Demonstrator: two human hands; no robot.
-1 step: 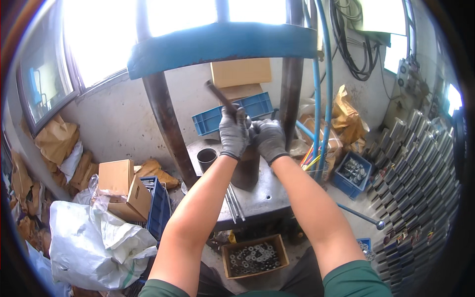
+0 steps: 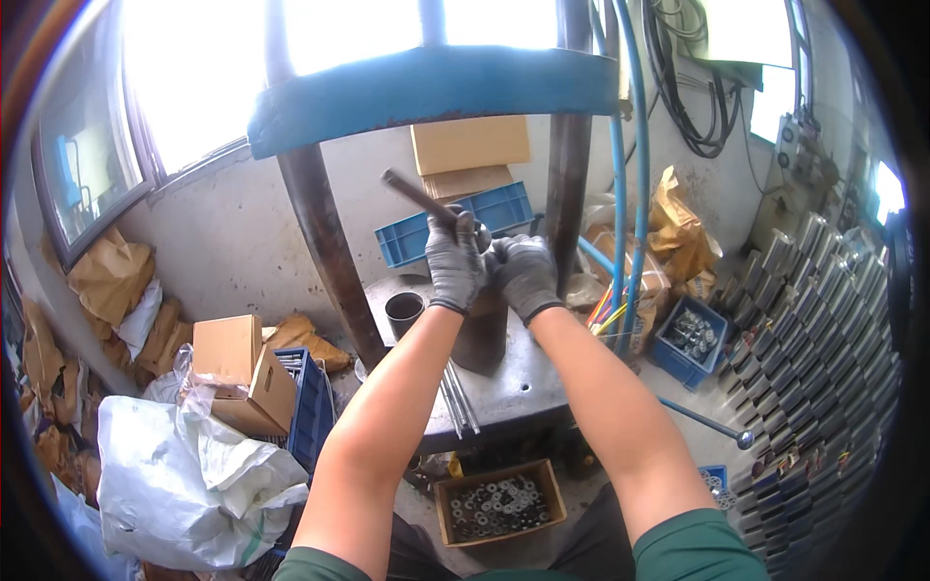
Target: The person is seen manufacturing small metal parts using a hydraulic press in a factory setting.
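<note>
A dark metal rod [image 2: 418, 192] is gripped by my gloved left hand [image 2: 455, 263], its free end sticking up and to the left. Beside it, my gloved right hand [image 2: 526, 275] is closed above a dark upright cylinder [image 2: 481, 339]; whatever its fingers hold is hidden. The cylinder stands on a grey metal press table [image 2: 531, 376]. To the left of it is a short dark tube [image 2: 405, 308] with an open top. Several thin metal rods [image 2: 457, 399] lie at the table's front, partly behind my left forearm.
A blue press crossbeam [image 2: 436, 89] spans two dark columns. Behind stands a blue crate [image 2: 402, 239]. A cardboard box of washers [image 2: 499, 505] sits below the table. Stacked metal tubes [image 2: 814, 378] and a blue bin [image 2: 690, 339] are right; a white sack [image 2: 184, 484] lies left.
The rod in my left hand has tipped further to the left, its free end now lower. My right hand has barely moved.
</note>
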